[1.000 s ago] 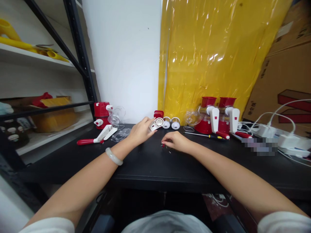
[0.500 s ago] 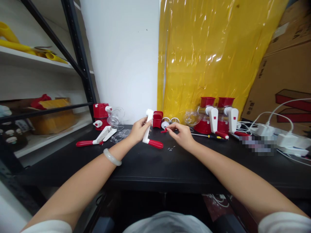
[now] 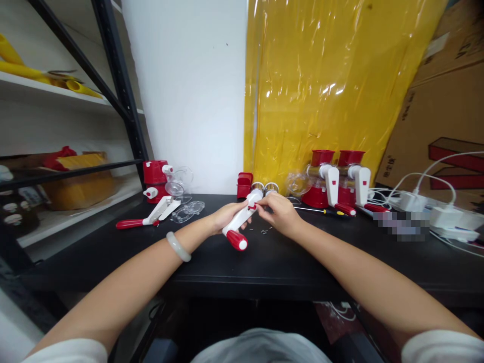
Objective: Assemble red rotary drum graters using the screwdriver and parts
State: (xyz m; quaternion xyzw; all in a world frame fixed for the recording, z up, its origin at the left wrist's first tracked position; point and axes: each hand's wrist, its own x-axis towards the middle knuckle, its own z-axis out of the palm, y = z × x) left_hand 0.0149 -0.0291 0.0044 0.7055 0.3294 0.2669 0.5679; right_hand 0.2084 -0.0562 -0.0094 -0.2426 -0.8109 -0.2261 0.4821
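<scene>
My left hand (image 3: 227,218) is wrapped round a white crank handle (image 3: 239,218), whose red grip (image 3: 237,240) points down toward me. My right hand (image 3: 278,212) pinches a small red part (image 3: 252,205) against the upper end of the white crank. Several small screws (image 3: 263,231) lie on the black table just below my hands. Behind them stand a red container (image 3: 244,185) and two round metal-rimmed pieces (image 3: 271,187). A screwdriver (image 3: 328,212) rests to the right of my right hand.
Two red-and-white assembled units (image 3: 321,194) stand at the right, beside white cables and plugs (image 3: 446,220). At the left are red housings (image 3: 156,174), another crank (image 3: 151,219) and clear plastic parts (image 3: 188,212). A dark-framed shelf (image 3: 124,91) rises at the far left.
The crank has tilted and moved right and toward my right hand, its red grip now facing me. The red part has come from beside the crank onto its upper end.
</scene>
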